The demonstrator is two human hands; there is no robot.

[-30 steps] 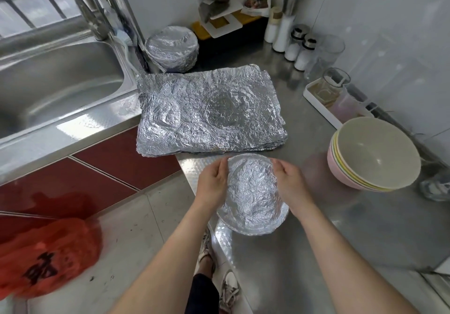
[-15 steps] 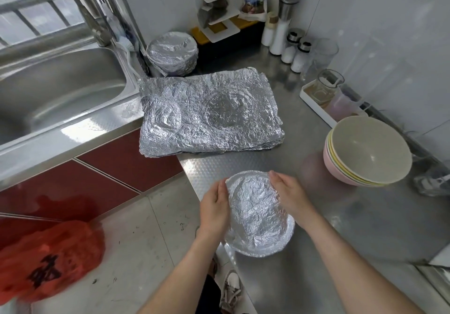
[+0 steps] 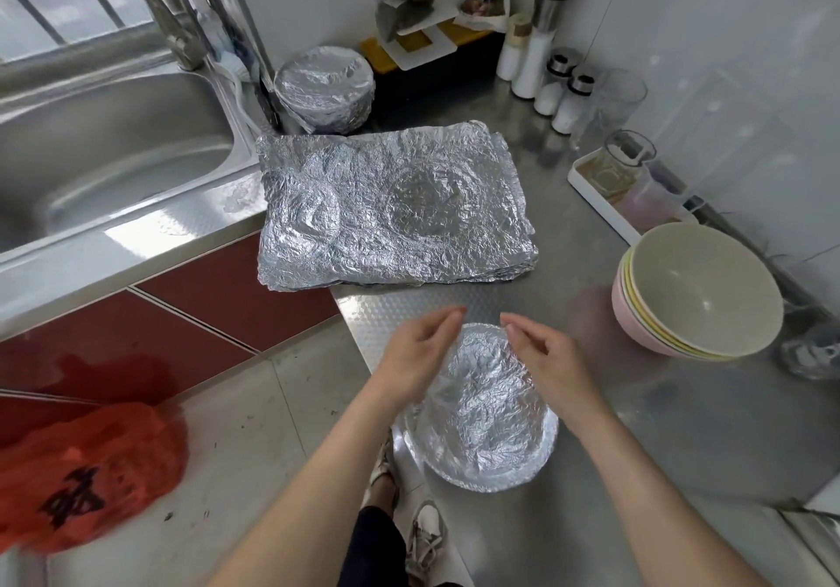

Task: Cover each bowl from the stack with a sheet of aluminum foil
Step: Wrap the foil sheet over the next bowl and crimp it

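Observation:
A foil-covered bowl (image 3: pixel 486 409) sits on the steel counter (image 3: pixel 682 427) close to its front edge. My left hand (image 3: pixel 416 357) lies over its left rim and my right hand (image 3: pixel 547 361) over its right rim. Both have loose, parted fingers reaching just past the far rim, and neither is wrapped around the bowl. A pile of crumpled foil sheets (image 3: pixel 395 213) lies behind the bowl. A stack of bare bowls (image 3: pixel 700 291), cream on top and pink below, stands to the right. Foil-covered bowls (image 3: pixel 325 86) are stacked at the back.
A steel sink (image 3: pixel 113 140) lies to the left, with a tap behind it. Salt shakers and bottles (image 3: pixel 563 95) and a white tray with a glass jug (image 3: pixel 604 190) line the right wall. A red plastic bag (image 3: pixel 86 473) lies on the floor, lower left.
The covered bowl has come nearer the front edge of the counter. Both hands have slid from gripping its sides toward the far rim, and the fingers have loosened.

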